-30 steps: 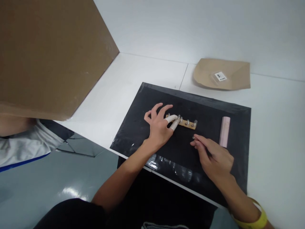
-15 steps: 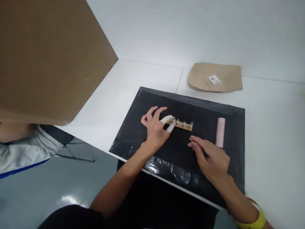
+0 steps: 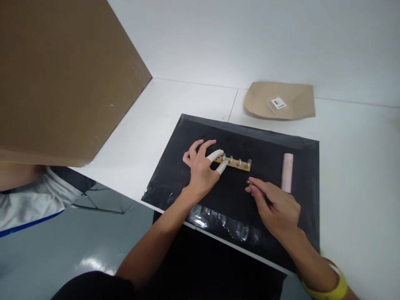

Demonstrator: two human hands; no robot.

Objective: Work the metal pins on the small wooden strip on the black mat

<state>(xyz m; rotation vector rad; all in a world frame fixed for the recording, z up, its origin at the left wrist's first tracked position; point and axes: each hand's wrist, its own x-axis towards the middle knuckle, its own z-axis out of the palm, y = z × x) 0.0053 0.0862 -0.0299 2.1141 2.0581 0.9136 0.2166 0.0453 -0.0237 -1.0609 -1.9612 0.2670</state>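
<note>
A narrow tan strip (image 3: 235, 164) with a row of several small clear and metallic pieces lies on the black mat (image 3: 237, 141). My left hand (image 3: 200, 171) holds its left end between thumb and index finger, both wearing white finger covers. The other left fingers are raised and spread, and the gripped end is partly hidden. Just in front of the strip's right end, my right hand (image 3: 279, 206) pinches a tiny metallic piece (image 3: 248, 182) at its fingertips. Its exact kind is too small to make out.
A pink bar-shaped object (image 3: 287, 173) rests on the mat's right side. Behind the mat, a brown paper sheet (image 3: 300, 102) bears a small clear case with a label (image 3: 278, 103). A brown panel (image 3: 68, 83) stands at left, with another person's sleeve (image 3: 40, 196) below it.
The whole view has shifted slightly, with things appearing a little further left. Both hands keep the same holds.
</note>
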